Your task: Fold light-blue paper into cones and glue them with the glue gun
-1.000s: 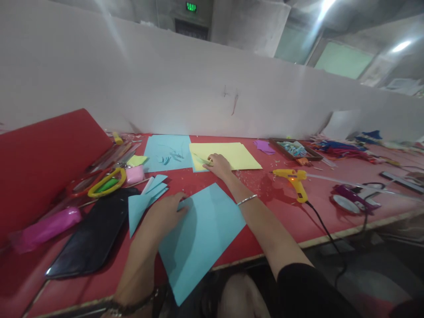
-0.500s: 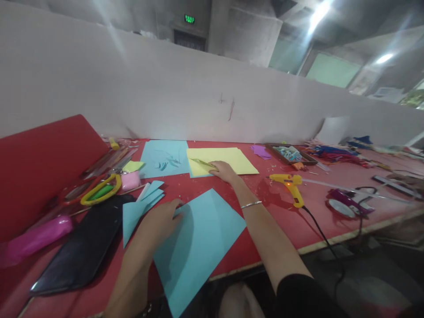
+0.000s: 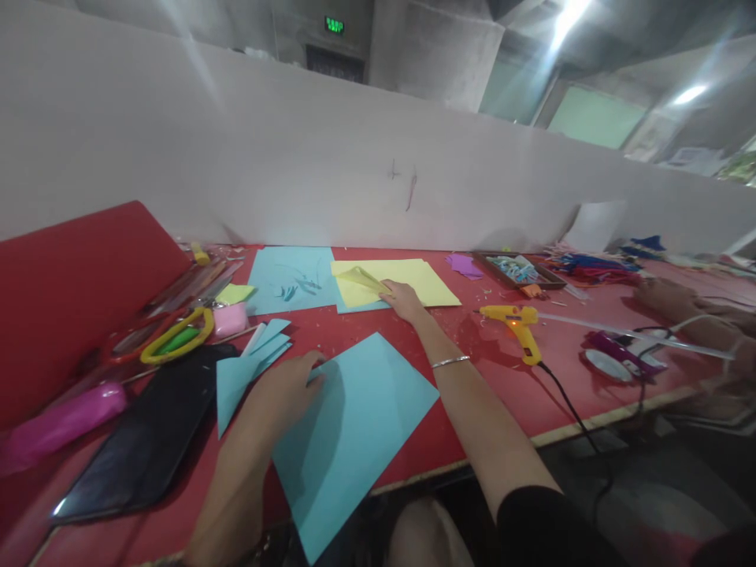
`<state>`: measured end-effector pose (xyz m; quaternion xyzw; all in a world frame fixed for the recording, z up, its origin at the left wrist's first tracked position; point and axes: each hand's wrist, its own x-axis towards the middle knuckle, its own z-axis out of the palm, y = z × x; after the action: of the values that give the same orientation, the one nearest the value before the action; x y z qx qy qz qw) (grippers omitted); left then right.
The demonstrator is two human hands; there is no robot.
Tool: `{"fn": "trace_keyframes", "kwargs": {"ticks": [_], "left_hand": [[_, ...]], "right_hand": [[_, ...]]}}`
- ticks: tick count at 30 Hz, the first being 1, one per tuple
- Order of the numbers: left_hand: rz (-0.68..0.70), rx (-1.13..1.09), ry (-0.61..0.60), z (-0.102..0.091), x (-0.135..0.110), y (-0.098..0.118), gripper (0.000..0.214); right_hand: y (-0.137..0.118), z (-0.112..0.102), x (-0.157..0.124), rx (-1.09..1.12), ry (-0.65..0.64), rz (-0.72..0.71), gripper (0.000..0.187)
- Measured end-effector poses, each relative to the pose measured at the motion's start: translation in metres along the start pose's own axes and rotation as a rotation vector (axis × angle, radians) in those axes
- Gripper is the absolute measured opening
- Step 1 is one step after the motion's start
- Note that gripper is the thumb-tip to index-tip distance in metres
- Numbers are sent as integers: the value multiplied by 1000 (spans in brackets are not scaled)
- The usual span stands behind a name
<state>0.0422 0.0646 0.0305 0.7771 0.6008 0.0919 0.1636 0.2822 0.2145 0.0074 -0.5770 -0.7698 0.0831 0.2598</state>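
Note:
My right hand (image 3: 404,301) reaches to the stack of yellow paper (image 3: 434,283) at the back of the table. Its fingers close on the near edge of the top sheet, whose left corner curls up. My left hand (image 3: 292,391) lies over the left corner of a blue paper sheet (image 3: 369,417), thumb and fingers apart. That sheet overhangs the table's front edge and has a faint crease. Beside the left wrist sits a folded blue paper piece (image 3: 239,382). Another blue sheet (image 3: 265,279) with dark blue scraps lies left of the yellow stack.
A yellow glue gun (image 3: 515,321) with a lit orange light lies at right, its cord over the edge. Behind it are a tray of small pieces (image 3: 546,278) and purple paper (image 3: 464,266). At left lie a black phone-like slab (image 3: 147,441) and yellow-handled scissors (image 3: 154,349). A co-worker's hand (image 3: 667,298) is far right.
The yellow sheet's left corner has risen and curled more, with my right hand shifting slightly right. A co-worker's hands have come in at the far right. My left hand has barely moved.

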Motion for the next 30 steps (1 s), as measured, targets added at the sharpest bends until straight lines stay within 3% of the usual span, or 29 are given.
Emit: {"fn": "trace_keyframes", "kwargs": {"ticks": [8,14,17,20,22,23,26,30], "left_hand": [[-7,-5,-13,-1,-2,1,30],[113,-39,225,-12,-7,15,43],[120,-45,249,-24,3,32,47],[90,-50,269,-34,31,49,52],[52,-265,288,-36,60,56,60],[-40,-441,253,-35,76,58,63],[-220,-537,235,-27,123,56,49],[-310,-604,320,-12,162,43,33]], "right_hand": [[5,4,3,52,116,169,25],[4,3,4,114,123,147,24],[4,3,4,140,133,142,22],[4,3,5,163,138,145,22],[4,4,5,174,140,142,24],[5,4,5,178,141,139,25],[7,6,4,174,138,125,25],[8,6,4,145,122,103,27]]}}
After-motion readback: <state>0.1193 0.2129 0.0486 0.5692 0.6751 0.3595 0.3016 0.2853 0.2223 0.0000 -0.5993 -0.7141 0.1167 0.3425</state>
